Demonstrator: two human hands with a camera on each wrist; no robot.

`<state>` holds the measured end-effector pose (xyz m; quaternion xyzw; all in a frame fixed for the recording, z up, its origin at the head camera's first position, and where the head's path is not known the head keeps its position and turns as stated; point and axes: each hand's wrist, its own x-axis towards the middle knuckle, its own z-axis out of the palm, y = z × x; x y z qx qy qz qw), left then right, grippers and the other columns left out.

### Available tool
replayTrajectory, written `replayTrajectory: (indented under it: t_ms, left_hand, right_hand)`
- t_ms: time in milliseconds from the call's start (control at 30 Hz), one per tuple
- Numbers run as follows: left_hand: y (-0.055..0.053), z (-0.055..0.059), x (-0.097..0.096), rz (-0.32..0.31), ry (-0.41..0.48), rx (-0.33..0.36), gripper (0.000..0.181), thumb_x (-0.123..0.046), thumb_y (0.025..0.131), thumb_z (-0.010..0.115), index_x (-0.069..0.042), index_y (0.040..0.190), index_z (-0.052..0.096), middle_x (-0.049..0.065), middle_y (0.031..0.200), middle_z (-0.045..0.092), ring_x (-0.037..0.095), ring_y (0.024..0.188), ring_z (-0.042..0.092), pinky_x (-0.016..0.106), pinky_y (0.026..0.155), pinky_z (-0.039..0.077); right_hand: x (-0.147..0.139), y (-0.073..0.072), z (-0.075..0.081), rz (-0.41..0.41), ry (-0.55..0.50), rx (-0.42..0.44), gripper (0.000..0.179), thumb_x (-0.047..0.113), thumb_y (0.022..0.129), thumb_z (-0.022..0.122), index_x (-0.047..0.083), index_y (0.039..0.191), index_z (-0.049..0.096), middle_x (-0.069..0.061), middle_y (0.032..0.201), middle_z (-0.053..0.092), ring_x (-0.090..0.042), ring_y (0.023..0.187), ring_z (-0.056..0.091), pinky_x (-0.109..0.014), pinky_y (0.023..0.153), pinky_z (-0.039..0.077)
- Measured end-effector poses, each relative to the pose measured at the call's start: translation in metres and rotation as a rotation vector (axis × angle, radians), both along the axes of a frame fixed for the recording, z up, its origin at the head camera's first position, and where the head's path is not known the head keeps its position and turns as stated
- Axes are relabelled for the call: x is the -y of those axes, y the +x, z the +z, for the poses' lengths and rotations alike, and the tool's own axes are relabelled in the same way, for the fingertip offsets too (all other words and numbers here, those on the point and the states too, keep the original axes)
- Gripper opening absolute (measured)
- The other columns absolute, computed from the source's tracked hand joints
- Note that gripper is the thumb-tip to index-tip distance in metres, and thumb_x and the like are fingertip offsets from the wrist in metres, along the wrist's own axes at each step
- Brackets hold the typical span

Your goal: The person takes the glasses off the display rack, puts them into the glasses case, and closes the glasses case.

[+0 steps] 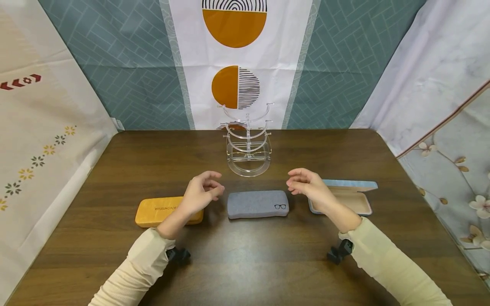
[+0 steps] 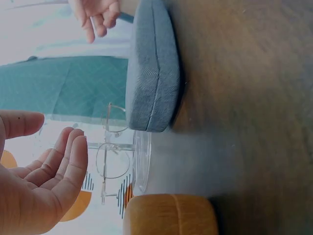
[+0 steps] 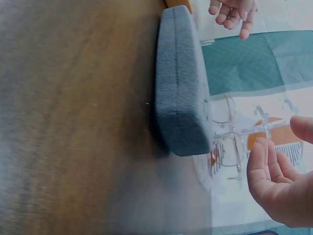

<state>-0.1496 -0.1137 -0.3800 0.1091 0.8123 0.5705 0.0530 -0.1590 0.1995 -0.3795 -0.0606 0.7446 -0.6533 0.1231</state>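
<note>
Since both hands hover off its short ends, the grey glasses case (image 1: 257, 205) is the thing nearest the fingers; it lies flat mid-tabletop (image 1: 249, 263), lid down, glasses print at its right end. Left hand (image 1: 200, 190) sits to its left, right hand (image 1: 309, 186) to its right; neither touches it, fingers loosely bent on both, holding nothing. Handling guess: light, fairly stiff shell, fabric-like skin, so not slippery. Best hold: the two short ends, or one hand across the long sides; go easy, contents not visible. Seam runs along the side; can't tell where it hinges. Further left: yellow case (image 1: 151, 212), lid down, partly behind the left arm. Further right: light-blue case (image 1: 360, 204), lid up, partly hidden by the right arm. Far side: clear stand (image 1: 248, 136) with wire-frame glasses (image 2: 113, 160), likely fragile.
</note>
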Motion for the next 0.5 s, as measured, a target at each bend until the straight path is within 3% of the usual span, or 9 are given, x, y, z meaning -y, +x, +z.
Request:
replayTrajectory:
  t_ms: [267,500]
  left_hand:
    - [-0.006,0.009,0.002,0.009,0.001,-0.025,0.033,-0.001,0.083,0.062,0.004,0.113,0.052,0.025,0.085,0.064,0.033,0.071,0.061,0.032,0.060,0.053]
    - [-0.015,0.011,0.004,0.035,-0.002,-0.003,0.034,-0.004,0.084,0.062,0.003,0.116,0.052,0.022,0.088,0.065,0.040,0.078,0.060,0.031,0.058,0.051]
  right_hand:
    - [0.000,-0.009,0.010,-0.015,0.034,0.023,0.039,0.006,0.087,0.059,-0.005,0.122,0.045,-0.005,0.091,0.060,-0.015,0.075,0.059,-0.027,0.069,0.051]
    - [0.000,-0.018,0.016,-0.012,0.023,0.067,0.046,0.009,0.087,0.060,-0.002,0.127,0.042,-0.017,0.103,0.056,-0.015,0.078,0.062,-0.028,0.069,0.052]
